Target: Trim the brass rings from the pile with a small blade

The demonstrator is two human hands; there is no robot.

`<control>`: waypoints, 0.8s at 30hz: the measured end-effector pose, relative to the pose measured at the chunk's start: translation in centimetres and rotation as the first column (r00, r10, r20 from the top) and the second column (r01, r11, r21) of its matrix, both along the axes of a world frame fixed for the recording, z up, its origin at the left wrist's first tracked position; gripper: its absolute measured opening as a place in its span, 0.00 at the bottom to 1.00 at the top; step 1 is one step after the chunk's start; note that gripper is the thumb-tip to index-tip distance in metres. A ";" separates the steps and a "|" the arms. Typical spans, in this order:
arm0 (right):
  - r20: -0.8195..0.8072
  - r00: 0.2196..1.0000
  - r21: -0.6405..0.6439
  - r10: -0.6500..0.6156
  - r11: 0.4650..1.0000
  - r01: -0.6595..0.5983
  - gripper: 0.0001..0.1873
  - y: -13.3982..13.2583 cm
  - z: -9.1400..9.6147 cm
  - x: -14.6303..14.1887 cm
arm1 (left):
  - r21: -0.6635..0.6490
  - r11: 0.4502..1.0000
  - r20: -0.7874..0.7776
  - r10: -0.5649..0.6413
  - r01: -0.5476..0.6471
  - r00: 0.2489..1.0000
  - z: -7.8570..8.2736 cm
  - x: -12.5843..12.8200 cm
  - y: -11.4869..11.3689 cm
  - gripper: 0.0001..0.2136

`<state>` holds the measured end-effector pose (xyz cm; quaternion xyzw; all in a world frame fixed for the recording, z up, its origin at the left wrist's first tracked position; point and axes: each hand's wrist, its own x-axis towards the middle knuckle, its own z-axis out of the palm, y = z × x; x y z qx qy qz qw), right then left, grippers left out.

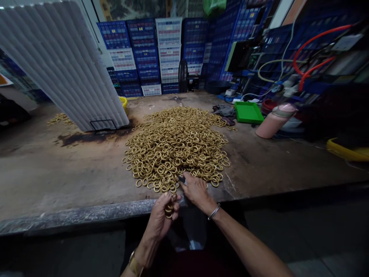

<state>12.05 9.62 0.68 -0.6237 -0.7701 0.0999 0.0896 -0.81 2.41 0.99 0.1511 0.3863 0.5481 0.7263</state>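
Note:
A big heap of brass rings (175, 144) lies on the worn workbench (72, 173). My left hand (161, 217) is closed around a stack of brass rings (170, 207) at the bench's front edge. My right hand (196, 190) rests at the near edge of the heap, fingers pinched on a small dark tool (181, 179) whose tip points into the rings. A metal bangle is on my right wrist, a watch on my left.
A white ribbed panel (63, 61) leans at the left. A green tray (248, 112), a pink bottle (275, 120) and hoses sit at the right. Stacked blue and white crates (161, 54) line the back. A small ring pile (59, 119) lies far left.

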 end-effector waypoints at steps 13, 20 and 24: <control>-0.043 0.999 0.060 -0.031 0.998 0.033 0.15 0.5 -1.9 0.1 | -0.148 0.989 0.232 0.057 -0.023 0.971 -1.1 0.0 1.6 0.12; -0.038 0.999 0.044 0.026 0.999 -0.025 0.09 0.2 -0.7 0.4 | -0.069 0.996 0.117 0.055 -0.047 0.992 -0.4 -0.3 1.7 0.12; 0.003 1.000 0.034 0.030 0.999 -0.030 0.10 0.5 -0.8 0.4 | -0.046 0.997 0.039 0.062 -0.060 0.997 0.0 -0.4 1.6 0.13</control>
